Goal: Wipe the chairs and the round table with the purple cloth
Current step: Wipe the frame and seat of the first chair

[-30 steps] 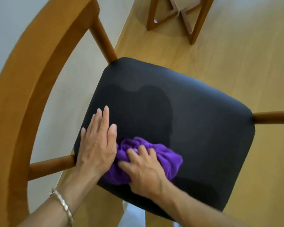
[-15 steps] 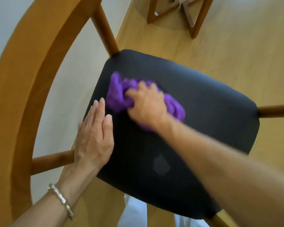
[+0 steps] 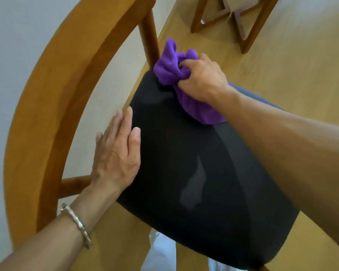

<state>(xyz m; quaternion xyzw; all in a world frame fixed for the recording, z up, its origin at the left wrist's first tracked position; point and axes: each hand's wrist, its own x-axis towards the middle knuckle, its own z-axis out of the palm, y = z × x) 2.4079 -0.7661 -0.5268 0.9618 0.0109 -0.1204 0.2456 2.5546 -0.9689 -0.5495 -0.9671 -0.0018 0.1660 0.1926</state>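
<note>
Light wood floor (image 3: 282, 55) across the top and right, meeting a plain pale wall (image 3: 27, 26) on the left. Crossed wooden legs (image 3: 257, 24) standing on that floor at the top edge. Silver bracelet (image 3: 77, 224) round a wrist, lower left. White fabric (image 3: 160, 253) at the bottom edge, partly hidden

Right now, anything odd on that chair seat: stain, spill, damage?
One thing: a pale grey streak on the black seat, toward its near half, lighter than the fabric round it. Damp mark or sheen, cannot tell. No tear shows. The right hand grips the purple cloth at the far corner.
</note>
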